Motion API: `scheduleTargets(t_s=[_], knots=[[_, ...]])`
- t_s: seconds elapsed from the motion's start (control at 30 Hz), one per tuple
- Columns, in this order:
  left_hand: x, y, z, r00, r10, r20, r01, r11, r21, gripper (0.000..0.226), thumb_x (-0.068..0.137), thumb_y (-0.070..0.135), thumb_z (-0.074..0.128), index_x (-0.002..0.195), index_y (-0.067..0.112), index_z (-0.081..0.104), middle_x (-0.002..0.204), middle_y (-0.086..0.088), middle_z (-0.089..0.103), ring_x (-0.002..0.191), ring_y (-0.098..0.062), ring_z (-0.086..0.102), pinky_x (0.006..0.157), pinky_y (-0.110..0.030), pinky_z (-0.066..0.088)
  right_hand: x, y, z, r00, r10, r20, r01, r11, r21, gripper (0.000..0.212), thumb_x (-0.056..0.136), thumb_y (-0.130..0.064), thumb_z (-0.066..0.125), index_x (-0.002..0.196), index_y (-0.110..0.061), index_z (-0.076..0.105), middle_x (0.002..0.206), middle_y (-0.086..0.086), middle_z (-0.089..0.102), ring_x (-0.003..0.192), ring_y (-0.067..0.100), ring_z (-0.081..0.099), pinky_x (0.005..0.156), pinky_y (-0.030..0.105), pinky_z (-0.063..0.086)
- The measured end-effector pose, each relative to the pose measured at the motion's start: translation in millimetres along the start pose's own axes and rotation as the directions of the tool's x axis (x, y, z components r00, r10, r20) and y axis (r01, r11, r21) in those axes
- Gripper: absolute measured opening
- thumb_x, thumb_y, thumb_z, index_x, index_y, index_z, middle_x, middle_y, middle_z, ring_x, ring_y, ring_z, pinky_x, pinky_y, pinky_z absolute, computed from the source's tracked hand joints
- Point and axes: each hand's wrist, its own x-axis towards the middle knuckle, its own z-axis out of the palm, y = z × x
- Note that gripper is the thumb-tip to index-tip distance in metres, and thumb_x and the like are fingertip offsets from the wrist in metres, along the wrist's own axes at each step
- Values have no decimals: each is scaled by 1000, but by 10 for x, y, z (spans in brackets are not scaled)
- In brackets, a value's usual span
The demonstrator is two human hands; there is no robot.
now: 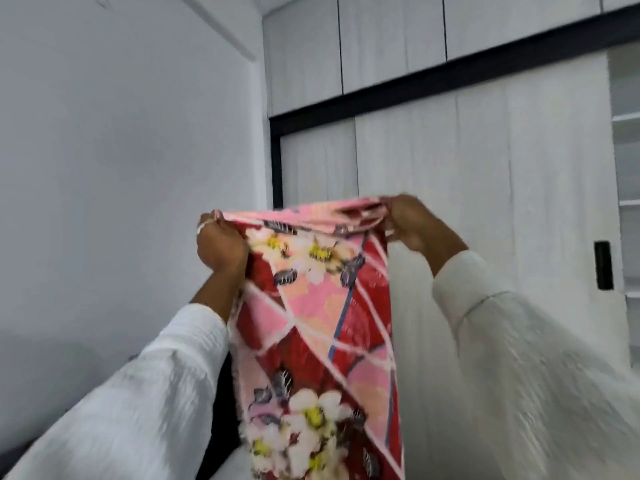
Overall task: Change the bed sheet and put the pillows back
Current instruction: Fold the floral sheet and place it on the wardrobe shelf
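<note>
The left hand [220, 245] and the right hand [414, 225] each grip the top edge of a red and pink floral bed sheet [322, 323], holding it raised; it hangs between white sleeves [512, 341] before the pale wardrobe [485, 150]

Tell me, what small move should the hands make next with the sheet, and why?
Probably spread the hands apart to open the sheet. The left hand and right hand grip its top edge close together, so it hangs bunched and folded in a narrow strip.
</note>
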Motion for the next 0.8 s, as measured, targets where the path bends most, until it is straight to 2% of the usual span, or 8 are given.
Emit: scheduleTargets(t_s=[0.1, 0.2, 0.27, 0.37, 0.5, 0.63, 0.7, 0.8], knots=[[425, 623, -83, 984, 142, -104, -148, 988, -54, 32, 101, 21, 31, 109, 1, 55, 116, -19, 59, 108, -35, 55, 85, -38, 36, 145, -707, 87, 960, -271, -64, 275, 959, 65, 28, 92, 1, 47, 69, -15, 53, 37, -13, 51, 32, -4, 44, 36, 11, 34], [554, 832, -122, 992, 122, -12, -122, 992, -9, 31, 99, 19, 35, 113, 2, 56, 120, -20, 59, 112, -35, 54, 90, -37, 41, 279, -916, -13, 986, -159, 53, 159, 987, -3, 21, 96, -6, 42, 79, -11, 55, 58, -1, 58, 45, 10, 54, 40, 21, 47], [664, 948, -174, 997, 74, 1, -73, 993, -94, 31, 98, 20, 38, 112, 2, 59, 120, -19, 60, 112, -33, 55, 90, -34, 42, 345, -1110, -147, 992, -124, -29, 128, 961, 243, 27, 97, 1, 30, 90, -4, 56, 70, 10, 62, 48, 20, 63, 40, 31, 53], [922, 1401, -259, 989, 130, -76, -146, 953, -267, 33, 98, 24, 40, 107, 1, 62, 115, -18, 63, 108, -31, 57, 87, -32, 40, 381, -1488, -262, 957, -208, -201, 287, 767, 573, 34, 97, 4, 22, 86, -3, 53, 82, 16, 59, 50, 21, 67, 47, 33, 56], [1060, 1592, -260, 995, 99, -14, -99, 944, -314, 31, 94, 25, 48, 105, 3, 68, 111, -17, 66, 106, -30, 61, 89, -34, 46, 298, -1406, -280, 972, -175, -156, 224, 888, 401, 34, 99, -2, 23, 83, -6, 52, 84, 11, 60, 56, 18, 66, 44, 27, 54], [986, 1360, -121, 978, 152, 143, -71, 886, -457, 27, 82, 28, 63, 64, 9, 68, 80, -13, 66, 75, -20, 59, 79, -40, 53, 256, -1290, -599, 967, -54, -248, 167, 871, 462, 28, 98, 4, 21, 82, 5, 44, 93, 16, 54, 68, 25, 58, 42, 25, 53], [757, 1258, -60, 938, 182, 296, -17, 876, -483, 23, 81, 27, 69, 62, 13, 68, 76, -6, 62, 69, -15, 55, 66, -31, 49, 241, -1131, -684, 956, -2, -294, 94, 950, 299, 29, 98, 0, 25, 75, -5, 42, 105, 12, 53, 69, 15, 53, 43, 18, 51], [236, 1140, 31, 850, 290, 440, -34, 864, -502, 17, 83, 16, 69, 91, 1, 72, 75, -2, 62, 56, -2, 54, 53, -15, 43, 128, -830, -532, 916, -42, -399, -13, 991, -136, 11, 93, -14, 42, 87, -10, 52, 105, 6, 48, 74, 14, 53, 55, 22, 49]])
